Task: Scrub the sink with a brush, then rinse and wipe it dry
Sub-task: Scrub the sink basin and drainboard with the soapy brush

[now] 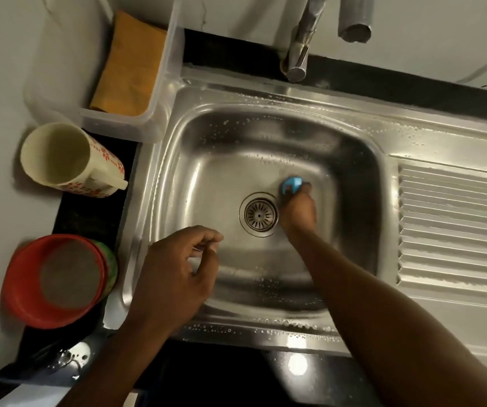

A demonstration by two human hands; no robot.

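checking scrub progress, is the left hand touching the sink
Cannot tell. In the head view the left hand hangs loosely curled over the sink basin's near-left side; neither contact nor gap shows plainly.

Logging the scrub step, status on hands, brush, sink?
Right hand gripping blue brush on basin floor beside drain. Left hand empty, fingers loosely curled over sink. Basin clear, droplets only.

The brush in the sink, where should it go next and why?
Probably sweep the blue brush, gripped in the right hand, left around the drain and across the basin floor. It sits just right of the drain, and the sink floor to the left looks unscrubbed. The left hand hovers empty.
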